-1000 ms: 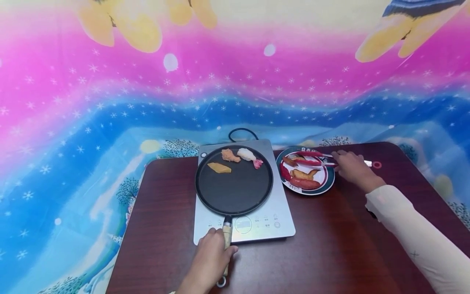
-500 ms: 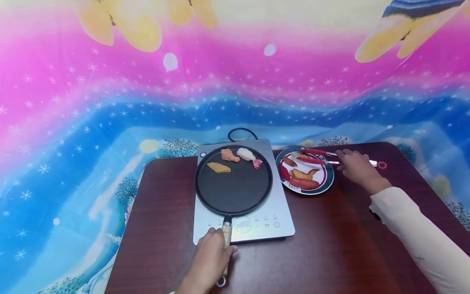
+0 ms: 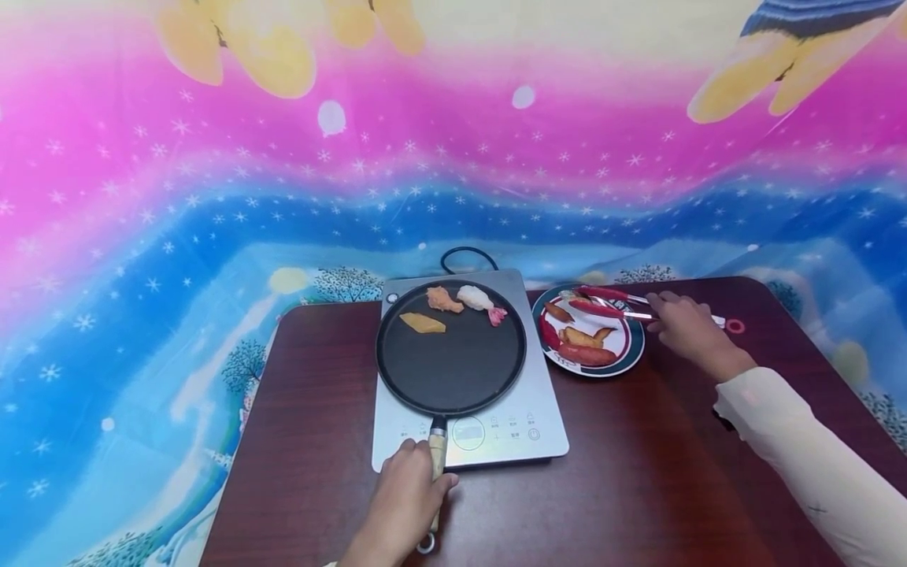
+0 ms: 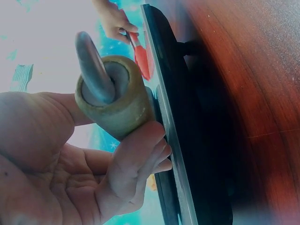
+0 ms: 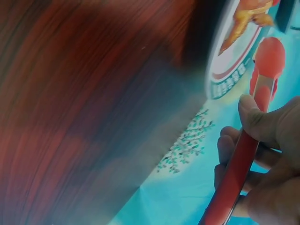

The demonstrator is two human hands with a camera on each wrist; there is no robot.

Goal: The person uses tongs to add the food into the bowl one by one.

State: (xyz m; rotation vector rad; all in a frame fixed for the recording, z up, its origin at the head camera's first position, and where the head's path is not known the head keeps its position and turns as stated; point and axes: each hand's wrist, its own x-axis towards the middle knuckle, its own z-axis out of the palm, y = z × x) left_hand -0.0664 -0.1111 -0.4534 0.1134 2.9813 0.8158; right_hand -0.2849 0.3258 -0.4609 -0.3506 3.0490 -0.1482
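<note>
My left hand (image 3: 407,492) grips the wooden handle (image 3: 438,450) of a flat black frying pan (image 3: 453,370); the left wrist view shows the handle's end (image 4: 126,105) with its metal ring. In my right hand (image 3: 683,327) is a pair of red-and-silver food tongs (image 3: 598,309), also large in the right wrist view. The tong tips are over the back of a green-rimmed plate (image 3: 633,356), near a small pale piece; whether they pinch it I cannot tell. On the plate lie a sausage (image 3: 588,355), a wing-shaped golden piece (image 3: 579,339) and a brown piece (image 3: 558,313).
The pan sits on a silver induction cooker (image 3: 496,445) with a black cord (image 3: 469,249) behind. In the pan are a yellow slice (image 3: 423,323), a fried chicken piece (image 3: 442,299) and a white shrimp piece (image 3: 475,297). A patterned cloth (image 3: 425,157) hangs behind the dark table (image 3: 638,488).
My right hand and the tongs moved slightly right, off the brown piece's area, then tipped a little lower at the plate's back. The left hand and pan stay in place.
</note>
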